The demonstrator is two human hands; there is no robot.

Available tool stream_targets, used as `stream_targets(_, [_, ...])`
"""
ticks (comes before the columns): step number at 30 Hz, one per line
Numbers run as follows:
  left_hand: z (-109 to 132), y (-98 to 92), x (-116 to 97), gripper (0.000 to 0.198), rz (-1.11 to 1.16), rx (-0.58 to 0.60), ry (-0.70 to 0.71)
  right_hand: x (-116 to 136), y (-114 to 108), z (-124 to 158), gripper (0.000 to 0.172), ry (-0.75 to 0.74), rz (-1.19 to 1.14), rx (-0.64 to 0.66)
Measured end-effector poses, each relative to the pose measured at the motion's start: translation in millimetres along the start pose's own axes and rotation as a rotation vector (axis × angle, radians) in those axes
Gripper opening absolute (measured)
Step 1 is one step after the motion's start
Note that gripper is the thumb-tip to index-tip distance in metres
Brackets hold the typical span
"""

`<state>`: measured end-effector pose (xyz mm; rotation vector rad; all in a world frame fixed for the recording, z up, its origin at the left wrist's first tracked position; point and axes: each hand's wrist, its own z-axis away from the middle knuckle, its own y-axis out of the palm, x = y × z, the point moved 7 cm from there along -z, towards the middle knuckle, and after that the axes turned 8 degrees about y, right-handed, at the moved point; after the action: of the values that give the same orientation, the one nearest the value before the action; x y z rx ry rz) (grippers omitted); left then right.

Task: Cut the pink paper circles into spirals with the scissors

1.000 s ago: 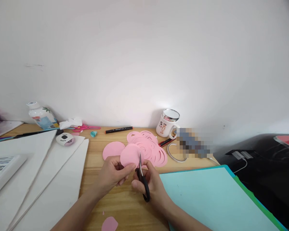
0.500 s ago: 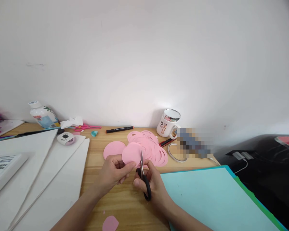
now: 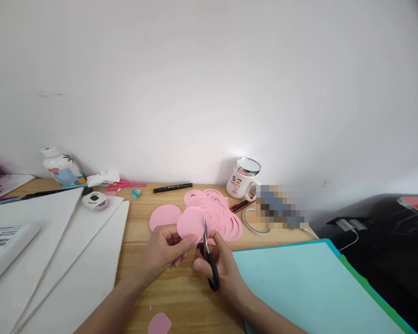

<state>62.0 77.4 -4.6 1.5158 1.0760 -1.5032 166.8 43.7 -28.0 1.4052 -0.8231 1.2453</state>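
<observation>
Between the thumb and fingers of my left hand is a round pink paper disc. My right hand grips black-handled scissors, fingers wrapped round the loops. Their blades point away from me, right at the disc's right edge. Behind the disc lies a heap of pink paper spirals and cut rings. Another flat pink circle rests left of the heap, partly behind my left hand. Near the front edge of the view lies a pink paper scrap, with a tiny snippet beside it.
White boards cover the left of the wooden table; teal sheets lie at right. Along the wall stand a white bottle, pink scissors, a black marker and a white mug. A cable loops beside the mug.
The disc and the scissors have shifted very slightly to the right. Both hands keep their hold, and nothing else has visibly moved.
</observation>
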Motion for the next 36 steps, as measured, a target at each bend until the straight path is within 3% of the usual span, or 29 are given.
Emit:
stream_targets(27, [-0.7,-8.0,-2.3,0.034,0.055,-0.110,0.040,-4.7,-3.6,1.2,0.041,0.056,0.059,-0.052])
stream_targets(36, [-2.0,-2.2,3.7,0.035,0.122,-0.085,-0.003,-13.6,1.7,3.4,0.046,0.072,0.067,-0.035])
